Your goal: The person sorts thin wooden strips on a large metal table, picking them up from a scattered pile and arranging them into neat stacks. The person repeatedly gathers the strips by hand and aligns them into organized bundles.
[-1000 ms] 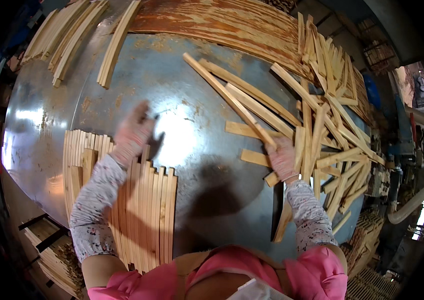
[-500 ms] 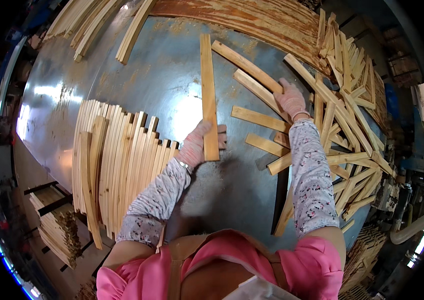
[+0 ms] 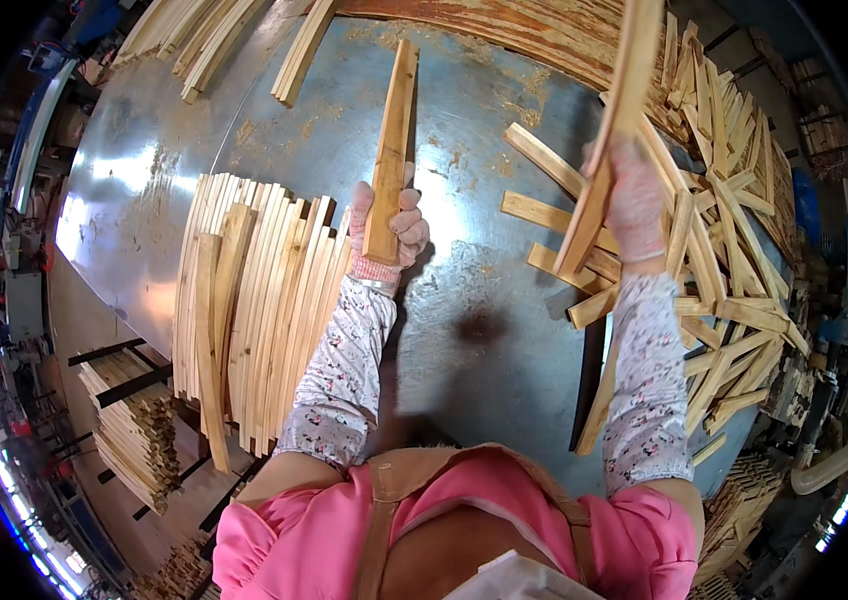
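Observation:
In the head view my left hand (image 3: 391, 225), gloved, is closed round the lower end of a wooden strip (image 3: 391, 140) that points away from me. Beside it on the left lies a row of wooden strips (image 3: 279, 310), set close together on the metal table. My right hand (image 3: 636, 200), blurred and also gloved, grips a second wooden strip (image 3: 624, 95), raised above the table and tilted, its far end reaching the top edge of the picture. Under and beside that hand spreads a jumbled pile of loose strips (image 3: 734, 240).
The metal table (image 3: 474, 370) carries scattered sawdust. More strips (image 3: 209, 50) lie at its far left, and a worn wooden board (image 3: 504, 35) runs along the far side. Stacked strips (image 3: 129, 420) stand below the table on the left, with another stack (image 3: 739, 510) at lower right.
My right hand has picked up a strip from the pile and lifted it. My left hand has moved slightly left and away from me, turning and tilting its strip.

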Motion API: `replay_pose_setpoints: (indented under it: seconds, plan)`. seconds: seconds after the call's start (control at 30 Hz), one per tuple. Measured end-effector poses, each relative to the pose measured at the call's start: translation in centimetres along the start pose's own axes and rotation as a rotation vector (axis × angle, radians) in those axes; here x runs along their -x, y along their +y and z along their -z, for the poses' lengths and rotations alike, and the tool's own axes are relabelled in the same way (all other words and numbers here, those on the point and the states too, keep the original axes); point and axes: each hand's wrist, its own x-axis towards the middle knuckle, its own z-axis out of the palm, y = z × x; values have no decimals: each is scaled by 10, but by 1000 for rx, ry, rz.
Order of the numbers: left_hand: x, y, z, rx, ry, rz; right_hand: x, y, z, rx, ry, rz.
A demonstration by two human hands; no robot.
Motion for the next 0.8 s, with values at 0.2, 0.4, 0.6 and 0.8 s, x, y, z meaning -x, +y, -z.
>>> replay_pose_setpoints:
  seconds: [0.2, 0.4, 0.6, 0.8]
  plan:
    - [-25, 66, -12, -583, 387, 134, 89, 140, -22, 760, -49, 221]
    - [-145, 185, -31, -2215, 969, 167, 153, 172, -51, 511, 77, -163]
    - [-227, 272, -6, -2889, 1080, -144, 153, 169, -52, 528, 84, -215]
    - [-202, 277, 12, -2956, 825, -474, 151, 168, -51, 387, 37, -277]
